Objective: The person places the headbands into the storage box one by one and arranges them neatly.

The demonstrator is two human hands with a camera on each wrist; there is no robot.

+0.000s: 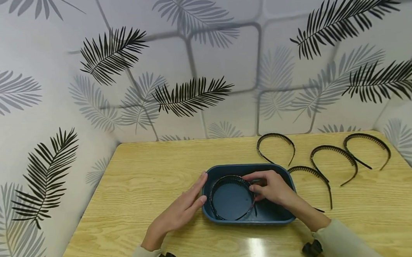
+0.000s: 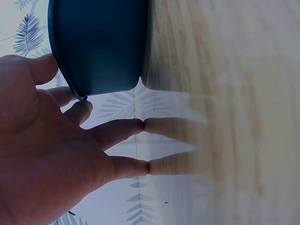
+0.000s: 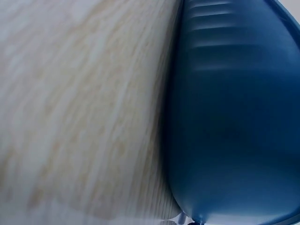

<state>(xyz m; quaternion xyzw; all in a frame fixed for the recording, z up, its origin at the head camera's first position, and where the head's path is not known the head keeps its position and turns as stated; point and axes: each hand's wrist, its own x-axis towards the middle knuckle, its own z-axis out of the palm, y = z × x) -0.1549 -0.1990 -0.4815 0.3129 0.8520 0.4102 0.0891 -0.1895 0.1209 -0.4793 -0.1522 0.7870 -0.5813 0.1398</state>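
Note:
A dark blue oblong basin (image 1: 273, 214) stands on the table with black toothed headbands (image 1: 212, 205) inside, overlapping into a ring at its left. The right hand (image 1: 273, 187) reaches over the basin's right side and pinches a headband at the ring's right edge. At the basin's left end, the left hand (image 1: 177, 213) rests against the rim, fingers extended. In the left wrist view, its thumb lies along the rim of the basin (image 2: 98, 47), and two straight fingers touch the tabletop. The right wrist view shows the basin's outer wall (image 3: 234, 131); the right hand is hidden there.
Several more headbands lie on the wooden table (image 1: 152, 166) at the right: one behind the basin (image 1: 275, 134), one beside it partly behind the right forearm (image 1: 304, 168), and two farther right, a nearer one (image 1: 333, 147) and a farther one (image 1: 367, 134). A patterned wall (image 1: 226, 115) borders the back.

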